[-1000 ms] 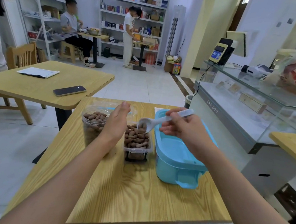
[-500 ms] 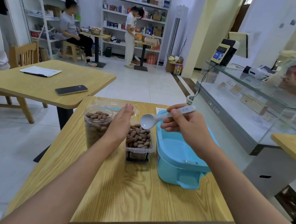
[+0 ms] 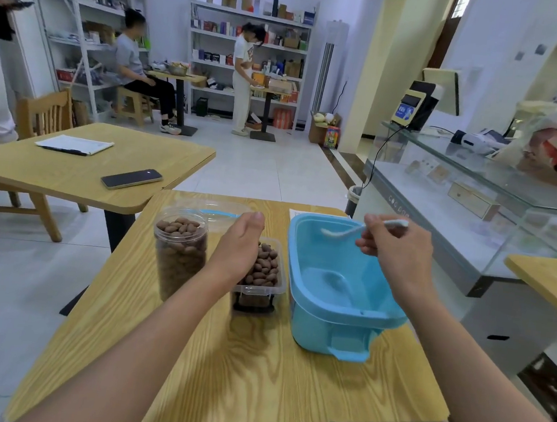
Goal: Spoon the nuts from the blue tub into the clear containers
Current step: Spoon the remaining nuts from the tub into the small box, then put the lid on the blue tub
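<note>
Head view shows your right hand (image 3: 399,258) raised over the blue tub (image 3: 338,286), its grip pinched on the handle of a white spoon (image 3: 354,230). The spoon's bowl points left and hangs above the tub's far side, blurred, so you cannot tell whether it carries anything. The tub stands on the right part of your wooden table (image 3: 253,373); its inside looks bare blue from here, with no nuts showing.

Your left hand (image 3: 236,251) rests edge-on against the left side of the low clear tray (image 3: 263,278), fingers straight and together, clamped on nothing. That tray sits just beside the tub's left wall and is heaped with brown nuts (image 3: 266,268). To its left stands the tall clear jar (image 3: 180,252), upright, lid off, filled with nuts nearly to the rim, and close against the back of your left hand. Behind the jar and the tray lies a clear lid (image 3: 215,212) with something light blue under it, flat on the table.

On the neighbouring table to your left lie a dark phone (image 3: 131,179) and a sheaf of papers (image 3: 74,144), well apart from your work.
</note>
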